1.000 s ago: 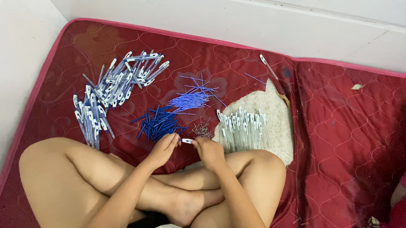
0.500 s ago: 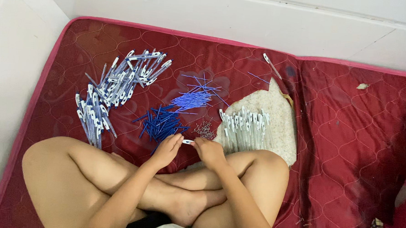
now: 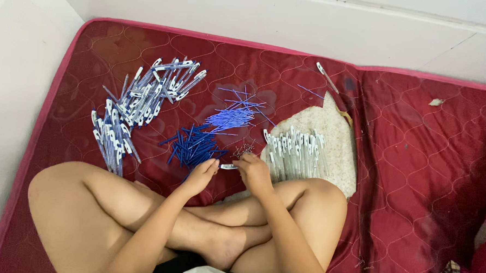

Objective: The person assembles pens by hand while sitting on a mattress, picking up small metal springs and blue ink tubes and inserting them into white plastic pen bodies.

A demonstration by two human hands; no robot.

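A person sits cross-legged on a red mattress [image 3: 417, 160], left hand [image 3: 200, 175] and right hand [image 3: 255, 172] both pinching a small pen piece [image 3: 229, 166] between them above the knees. The tiny springs [image 3: 244, 149] just beyond could scatter if a hand brushes them, and a loose pinch could drop the piece.

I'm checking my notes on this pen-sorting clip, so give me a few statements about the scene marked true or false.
1. Both hands meet on one small pen part: true. The left hand and right hand pinch a small white-and-clear pen piece between them.
2. The finished pens lie in a box: false. The assembled pens lie loose on the red quilted mat.
3. A row of clear pen barrels rests on a pale cloth: true.
4. The blue refills are right of the cloth: false. They lie left of it.
5. The person sits cross-legged: true.
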